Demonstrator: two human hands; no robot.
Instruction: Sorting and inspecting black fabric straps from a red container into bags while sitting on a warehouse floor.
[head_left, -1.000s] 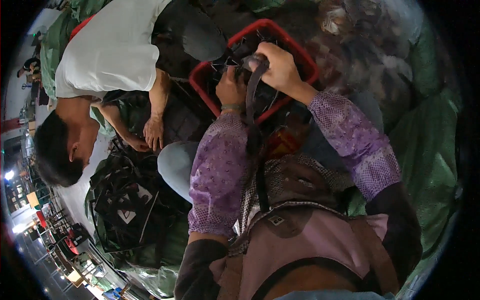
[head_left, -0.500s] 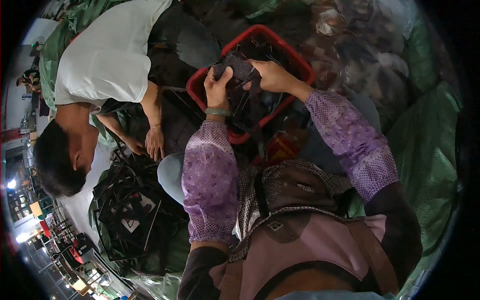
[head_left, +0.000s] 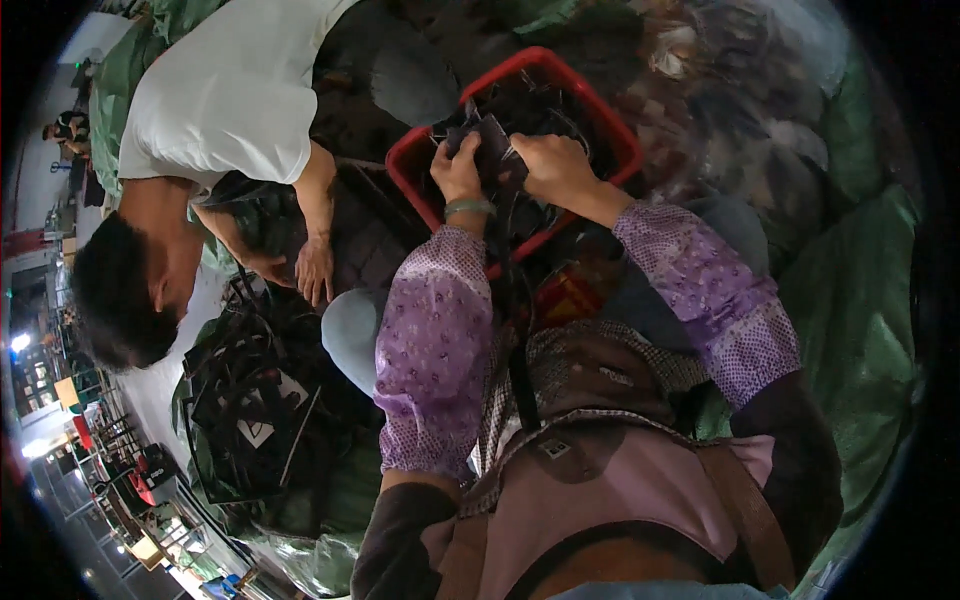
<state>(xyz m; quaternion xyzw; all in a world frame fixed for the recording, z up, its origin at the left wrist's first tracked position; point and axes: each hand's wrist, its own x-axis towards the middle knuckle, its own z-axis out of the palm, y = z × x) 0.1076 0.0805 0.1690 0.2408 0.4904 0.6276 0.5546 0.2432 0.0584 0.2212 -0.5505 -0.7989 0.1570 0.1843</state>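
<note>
A dark piece of fabric (head_left: 491, 146) is stretched between my hands above a red plastic basket (head_left: 630, 150). My left hand (head_left: 459, 178) is closed on its left part, thumb on top. Closed at the fabric's right edge is my right hand (head_left: 558, 168), fingers curled in a pinch. A small pale glint shows by those fingertips, too small to name. From the fabric a dark strip (head_left: 505, 225) seems to hang down over the basket's near side. Dark scraps and strips (head_left: 545, 105) fill the basket under my hands.
At the left a co-worker in a white shirt (head_left: 225, 90) bends over, hands low near a heap of black strips (head_left: 260, 400). Green sheeting (head_left: 850, 330) lies at the right. Clear plastic bags (head_left: 730, 130) lie beyond the basket. A red-and-yellow item (head_left: 568, 298) sits near my lap.
My right hand has curled in and shifted to the fabric's right edge. The fabric now stands more upright between my hands. The whole view has shifted slightly.
</note>
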